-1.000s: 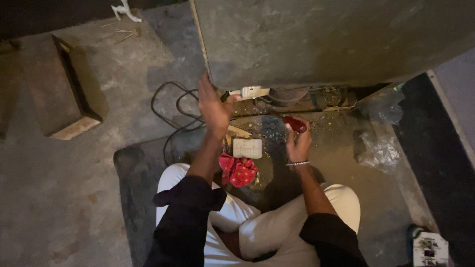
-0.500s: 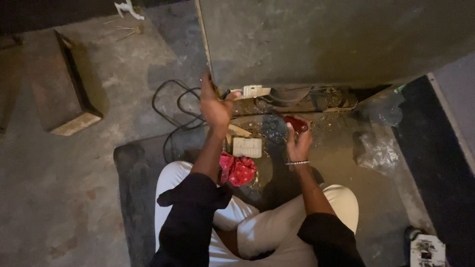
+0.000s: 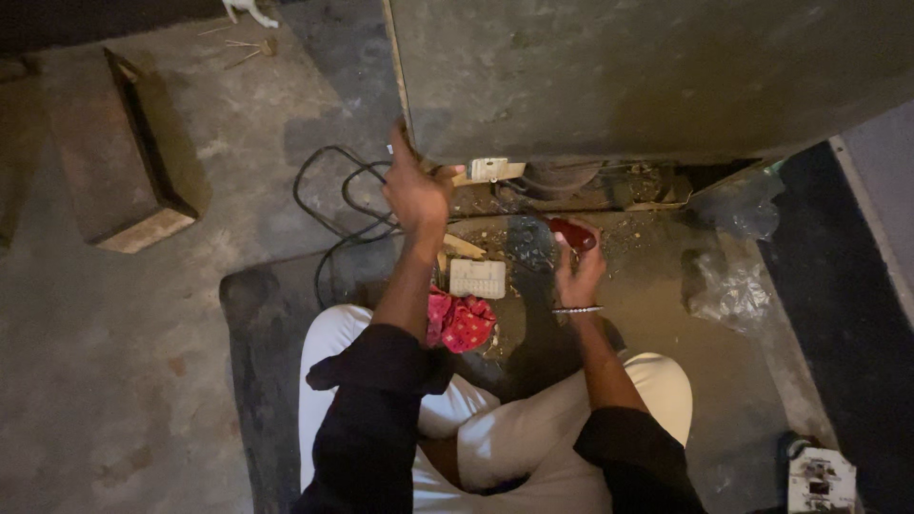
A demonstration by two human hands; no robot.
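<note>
I sit on the floor facing a large grey metal cabinet [image 3: 647, 76] whose lower edge shows dusty parts underneath. My left hand [image 3: 416, 186] is raised and grips the cabinet's lower left corner edge. My right hand [image 3: 578, 271], with a bracelet at the wrist, holds a small dark red object [image 3: 571, 233] low in front of the cabinet's base. A white rectangular block [image 3: 477, 278] lies on the floor between my hands, and a red patterned cloth [image 3: 460, 322] rests by my left knee. A small white fitting [image 3: 488, 169] hangs at the cabinet's bottom edge.
A black cable [image 3: 333, 205] loops on the concrete floor to the left. A brown brick-like block [image 3: 119, 162] lies at far left. Crumpled clear plastic [image 3: 728, 286] sits at right. A white electrical part [image 3: 821, 481] lies at bottom right. I sit on a dark mat [image 3: 262, 381].
My left hand has risen slightly and closed onto the cabinet's corner edge. The right hand stays in place with the red object.
</note>
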